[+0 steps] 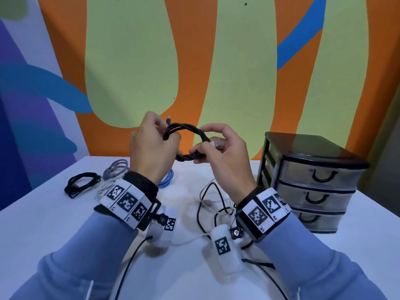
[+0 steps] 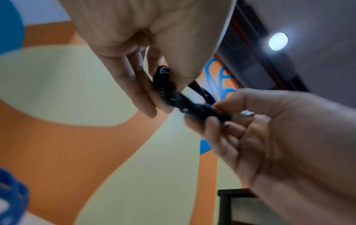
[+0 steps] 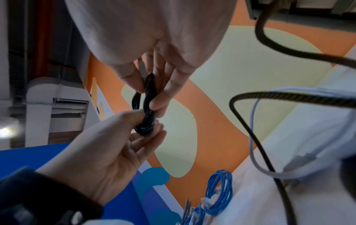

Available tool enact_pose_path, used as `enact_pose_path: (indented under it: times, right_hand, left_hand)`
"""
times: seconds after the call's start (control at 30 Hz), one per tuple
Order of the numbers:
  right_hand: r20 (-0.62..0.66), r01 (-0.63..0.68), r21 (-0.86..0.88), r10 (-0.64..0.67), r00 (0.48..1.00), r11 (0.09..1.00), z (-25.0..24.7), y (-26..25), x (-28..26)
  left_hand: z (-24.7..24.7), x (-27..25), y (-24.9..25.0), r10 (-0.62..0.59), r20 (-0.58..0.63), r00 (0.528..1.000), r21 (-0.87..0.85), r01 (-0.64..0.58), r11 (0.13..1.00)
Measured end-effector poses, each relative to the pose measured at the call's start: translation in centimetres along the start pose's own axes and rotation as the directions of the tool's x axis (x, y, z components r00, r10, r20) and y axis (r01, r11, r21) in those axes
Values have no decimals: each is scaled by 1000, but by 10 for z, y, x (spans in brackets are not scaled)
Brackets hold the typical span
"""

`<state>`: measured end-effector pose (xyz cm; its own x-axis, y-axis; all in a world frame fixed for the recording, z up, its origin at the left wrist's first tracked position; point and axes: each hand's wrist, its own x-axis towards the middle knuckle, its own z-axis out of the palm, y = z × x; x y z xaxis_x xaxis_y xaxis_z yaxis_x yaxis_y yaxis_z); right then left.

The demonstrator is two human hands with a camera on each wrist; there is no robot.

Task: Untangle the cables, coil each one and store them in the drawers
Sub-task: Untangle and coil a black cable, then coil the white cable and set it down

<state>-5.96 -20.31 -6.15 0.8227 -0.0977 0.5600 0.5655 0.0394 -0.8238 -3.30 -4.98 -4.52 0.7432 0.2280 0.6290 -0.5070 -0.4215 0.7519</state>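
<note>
Spreading across most of the head view, the white table (image 1: 216, 278) carries everything, with the three-drawer chest (image 1: 311, 182) standing on its right side, all drawers shut. On the left lie finished coils: a black coil (image 1: 81, 185), a grey coil (image 1: 115, 168) just beside it, a white coil (image 1: 104, 189) partly hidden by the wrist, and a blue coil (image 1: 166, 180) behind the left wrist. A loose tangle of black and white cables (image 1: 212, 204) sits near the middle, under the right wrist.

Above the table both hands hold the black braided cable (image 1: 186, 139), already wound into a small hoop. The left hand (image 1: 151, 148) has its fingers curled round the hoop's left side, one small plug poking up beside them. The right hand (image 1: 225, 152) pinches the hoop's lower right, where the tail is wrapped round the loops, with the silver USB plug (image 1: 217, 144) sticking out past the thumb.

The cable looks light and supple but springy; the braid probably gives good friction, yet the loops would likely fan open if released. The wrapped section seems the best place to hold, since it binds all turns together, rather than a single strand or a plug.
</note>
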Motion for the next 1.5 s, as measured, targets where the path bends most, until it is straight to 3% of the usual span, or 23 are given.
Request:
enact_pose_path:
  times: [0.13, 0.2, 0.27, 0.4, 0.5, 0.57, 0.63, 0.7, 0.73, 0.87, 0.93, 1.0, 1.07, 1.13, 1.2, 1.27, 1.3, 1.4, 1.43, 1.5]
  right_hand:
    - [-66, -104, 109, 111, 992, 989, -6, 3, 4]
    - [-83, -145, 168, 161, 983, 975, -10, 5, 7]
    - [-108, -152, 193, 175, 979, 969, -12, 6, 8]
    - [-122, -121, 140, 138, 983, 983, -14, 4, 11]
    - [-53, -107, -156, 100, 994, 982, -21, 2, 15]
    - [50, -122, -510, 171, 984, 851, -32, 1, 17]
    - [147, -131, -763, 367, 919, 633, -42, 1, 18]
    - [215, -85, -874, 536, 816, 479, -45, 6, 16]
    - [225, -66, -890, 562, 796, 451, -48, 11, 16]
    - [226, -56, -863, 484, 845, 502, -51, 25, 18]
    - [171, -90, -828, 402, 900, 554, -53, 27, 21]
    - [77, -144, -751, 302, 950, 645, -54, 28, 22]
    - [51, -168, -697, 282, 958, 697, -55, 29, 23]
    - [123, -185, -728, 391, 912, 660, -55, 29, 22]
    - [160, -195, -817, 539, 827, 543, -55, 29, 20]
    - [149, -188, -861, 586, 796, 473, -56, 30, 21]
    - [160, -177, -856, 574, 803, 485, -56, 29, 21]
    - [245, -136, -758, 472, 847, 638, -54, 27, 20]
    - [263, -137, -688, 421, 868, 713, -52, 26, 19]
    - [248, -144, -551, 326, 912, 822, -47, 23, 17]
  left_hand:
    - [-6, 3, 5, -95, 180, 979, -387, 159, 908]
    - [-9, 4, 9, -90, 256, 962, -473, 207, 856]
    - [-11, 6, 9, -61, 329, 942, -439, 210, 873]
    - [-11, 8, 4, 25, 322, 947, -169, 31, 985]
    - [-10, 12, -5, 21, 306, 952, -97, 9, 995]
    - [-16, 20, -13, -18, 324, 946, -8, 22, 1000]
    - [-29, 32, -23, -90, 370, 925, 121, 48, 991]
    - [-46, 41, -30, -164, 431, 887, 235, 65, 970]
    - [-50, 44, -32, -197, 477, 856, 293, 56, 954]
    - [-52, 41, -45, -365, 610, 703, 571, -72, 818]
    - [-45, 36, -53, -425, 615, 664, 643, -110, 758]
    - [-40, 34, -59, -444, 601, 665, 679, -132, 722]
    - [-39, 33, -60, -423, 577, 698, 689, -140, 711]
    - [-39, 33, -54, -327, 575, 750, 669, -201, 715]
    - [-33, 28, -41, -195, 616, 764, 580, -272, 768]
    - [-20, 18, -27, -130, 693, 709, 440, -273, 855]
    - [-12, 11, -21, -122, 735, 667, 385, -263, 884]
    - [6, -2, -18, -163, 829, 535, 358, -283, 890]
    - [9, -3, -21, -182, 842, 507, 367, -293, 883]
    - [10, 0, -25, -203, 843, 497, 382, -289, 878]
